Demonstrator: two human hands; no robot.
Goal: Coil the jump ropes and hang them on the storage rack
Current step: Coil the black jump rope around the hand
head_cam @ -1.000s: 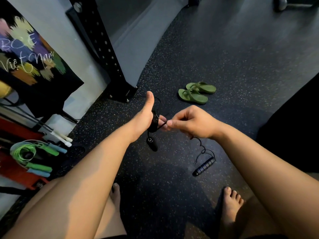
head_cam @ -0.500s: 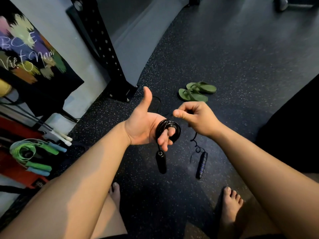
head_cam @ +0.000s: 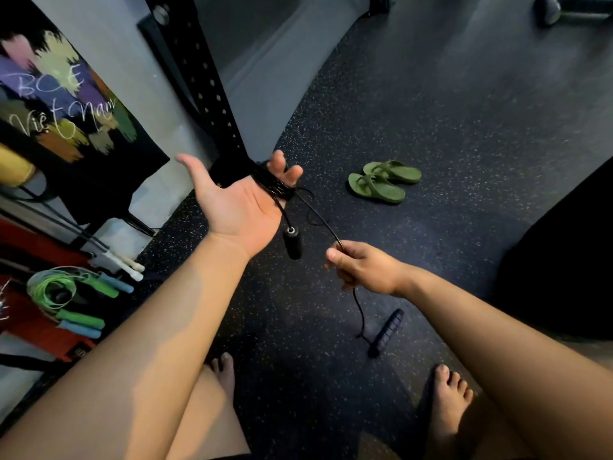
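Note:
A black jump rope (head_cam: 318, 215) is wound in several loops around the fingers of my left hand (head_cam: 238, 204), palm up with the thumb spread. One black handle (head_cam: 292, 242) dangles below that palm. My right hand (head_cam: 361, 268) pinches the free cord lower right; the cord runs taut up to the coil. Below my right hand the cord hangs down to the second black handle (head_cam: 385, 333), close to the floor. The black perforated rack upright (head_cam: 202, 81) stands behind my left hand.
Coiled green and blue-handled ropes (head_cam: 66, 293) and white handles (head_cam: 129, 265) sit at the left by a red box. Green sandals (head_cam: 381, 182) lie on the speckled rubber floor (head_cam: 464, 127). My bare feet (head_cam: 447, 403) are below. A dark object fills the right edge.
My left hand rose, moved left and opened palm up with the coil on its fingers. My right hand dropped down and right, pulling the cord taut; the loose handle moved right.

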